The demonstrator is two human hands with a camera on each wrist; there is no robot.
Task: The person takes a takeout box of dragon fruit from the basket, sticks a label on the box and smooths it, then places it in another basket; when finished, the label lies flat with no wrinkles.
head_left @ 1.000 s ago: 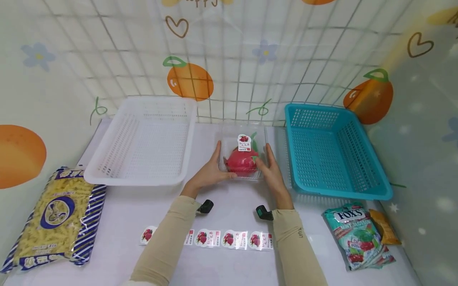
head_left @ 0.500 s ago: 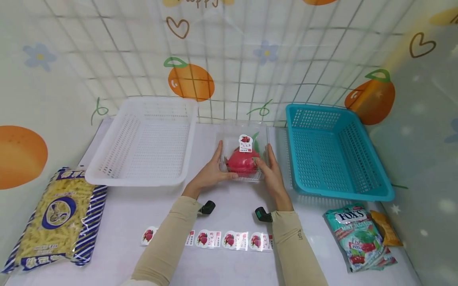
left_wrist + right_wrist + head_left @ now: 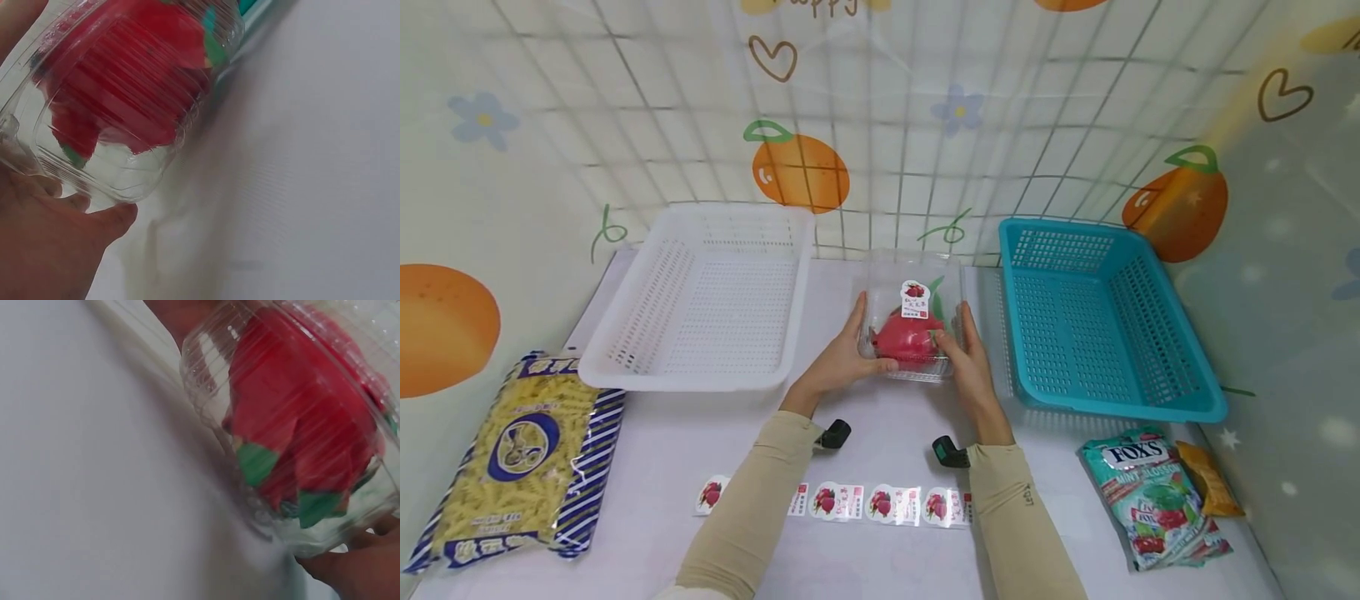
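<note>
A clear plastic clamshell box (image 3: 887,271) with a red dragon fruit (image 3: 904,337) inside is held between both hands, at the middle of the table in the head view. On its lid sits a white label sticker (image 3: 914,300) printed with dragon fruit. My left hand (image 3: 838,362) grips the left side, thumb along the near edge. The right hand (image 3: 970,362) grips the right side, its thumb over the near right corner. Ribbed box walls and green-tipped scales of the fruit fill much of both wrist views. Some of the fingers are hidden by the box.
A white basket (image 3: 692,379) stands to the left, a teal basket (image 3: 1120,408) to the right. A strip of stickers (image 3: 891,504) lies in front, partly under the left forearm. Pasta bag (image 3: 523,450) at left; candy bag (image 3: 1150,500) and orange packet (image 3: 1210,479) at right.
Both hands keep their grip on the box, which has barely moved. The whole head view has shifted very slightly.
</note>
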